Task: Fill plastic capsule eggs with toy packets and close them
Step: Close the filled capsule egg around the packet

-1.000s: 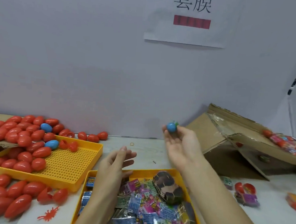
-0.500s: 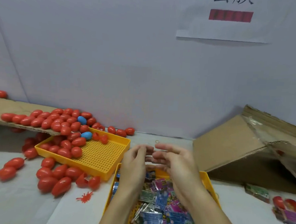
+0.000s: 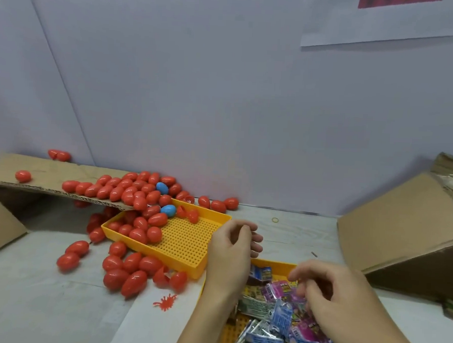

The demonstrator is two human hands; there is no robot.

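— While both hands sit this close together, which one do you reckon goes for an egg?

— I'd say the left hand (image 3: 232, 247). It hovers at the near right corner of the yellow perforated plastic tray (image 3: 187, 241), fingers loosely curled and holding nothing that I can see. The red plastic capsule eggs (image 3: 141, 219) lie to its left, heaped at the tray's far left end, their long axes pointing every which way.

— And the right hand (image 3: 337, 295)?

— Lower and nearer us, over the second yellow tray (image 3: 275, 265) full of shiny printed toy packets (image 3: 278, 307). Its fingers bend down among the packets; whether they've pinched one I can't tell, the fingertips are hidden.

— So a packet from the right, an egg from the left.

— That's my guess. More eggs lie on the grey table (image 3: 30, 292) in front of the tray, and two blue plastic eggs (image 3: 167, 210) sit among the red.
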